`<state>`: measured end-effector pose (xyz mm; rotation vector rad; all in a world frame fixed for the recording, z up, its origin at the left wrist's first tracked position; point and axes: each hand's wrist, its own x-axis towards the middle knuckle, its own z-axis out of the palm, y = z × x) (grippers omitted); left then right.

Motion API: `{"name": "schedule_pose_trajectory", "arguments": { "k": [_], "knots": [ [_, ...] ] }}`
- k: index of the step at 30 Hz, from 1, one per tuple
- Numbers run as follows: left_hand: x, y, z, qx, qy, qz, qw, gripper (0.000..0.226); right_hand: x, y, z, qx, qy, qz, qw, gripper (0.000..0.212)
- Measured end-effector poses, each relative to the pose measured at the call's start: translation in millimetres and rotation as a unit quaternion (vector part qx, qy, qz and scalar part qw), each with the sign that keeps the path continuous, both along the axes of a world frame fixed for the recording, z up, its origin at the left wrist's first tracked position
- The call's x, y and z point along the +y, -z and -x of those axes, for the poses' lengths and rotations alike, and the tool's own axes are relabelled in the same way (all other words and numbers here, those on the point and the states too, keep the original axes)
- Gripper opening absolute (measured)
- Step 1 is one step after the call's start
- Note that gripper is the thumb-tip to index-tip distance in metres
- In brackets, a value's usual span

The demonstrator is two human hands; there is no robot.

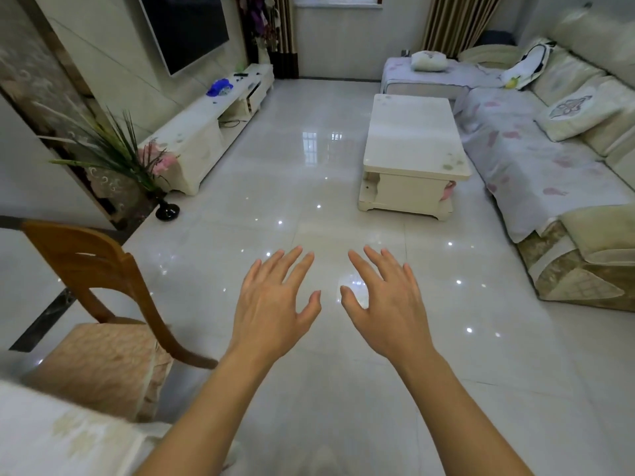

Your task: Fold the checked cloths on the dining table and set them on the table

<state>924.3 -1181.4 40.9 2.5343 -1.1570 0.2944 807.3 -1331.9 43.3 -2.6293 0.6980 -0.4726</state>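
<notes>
My left hand (pixel 271 304) and my right hand (pixel 385 304) are stretched out side by side over the glossy tiled floor, palms down, fingers spread, holding nothing. A corner of the white dining table (pixel 51 438) shows at the bottom left, blurred. No checked cloth is in view.
A wooden chair (pixel 103 304) with a cushioned seat stands at the left, next to the table corner. Ahead are a white coffee table (pixel 412 146), a long sofa (pixel 549 159) on the right, a TV cabinet (pixel 206 128) and a potted plant (pixel 117 152) on the left.
</notes>
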Motion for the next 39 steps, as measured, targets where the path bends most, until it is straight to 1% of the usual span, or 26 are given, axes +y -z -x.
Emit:
{"name": "schedule_pose_trajectory", "arguments": {
  "k": [3, 9, 13, 18, 23, 26, 30, 34, 36, 39],
  "knots": [
    [-14.1, 1.2, -18.0, 0.015, -0.022, -0.008, 1.000, 0.062, -17.8, 4.7, -23.4, -0.007, -0.014, 0.001, 1.000, 0.064],
    [-33.6, 12.9, -67.1, 0.032, -0.054, -0.021, 0.998, 0.062, -43.0, 11.6, -88.1, 0.014, -0.047, -0.017, 0.999, 0.064],
    [-42.9, 21.8, -115.6, 0.040, -0.064, -0.023, 0.997, 0.065, -52.4, 19.0, -139.1, 0.003, -0.072, 0.002, 0.997, 0.062],
    [-59.1, 21.6, -197.7, 0.035, -0.080, 0.006, 0.996, 0.064, -67.7, 21.2, -226.4, 0.021, -0.095, 0.014, 0.995, 0.062],
    [-71.6, 11.5, -299.8, 0.049, -0.095, 0.012, 0.994, 0.069, -84.1, 7.4, -332.6, 0.025, -0.098, 0.027, 0.995, 0.057],
    [-74.6, 8.1, -357.3, 0.044, -0.097, 0.018, 0.994, 0.067, -87.4, -0.1, -391.4, 0.021, -0.100, 0.030, 0.994, 0.057],
    [-74.0, 9.6, -415.0, 0.042, -0.108, 0.019, 0.993, 0.065, -92.1, 0.3, -449.3, 0.018, -0.112, 0.037, 0.993, 0.057],
    [-66.3, 12.5, -467.1, 0.034, -0.136, 0.019, 0.990, 0.063, -93.1, 3.8, -506.1, 0.016, -0.124, 0.034, 0.992, 0.056],
    [-61.2, 16.5, -490.1, 0.027, -0.153, 0.007, 0.988, 0.063, -92.7, 6.8, -533.4, 0.025, -0.138, 0.029, 0.990, 0.056],
    [-54.0, 21.7, -521.6, 0.025, -0.183, 0.011, 0.983, 0.062, -89.5, 11.8, -575.1, 0.026, -0.163, 0.027, 0.986, 0.057]
  ]
}}
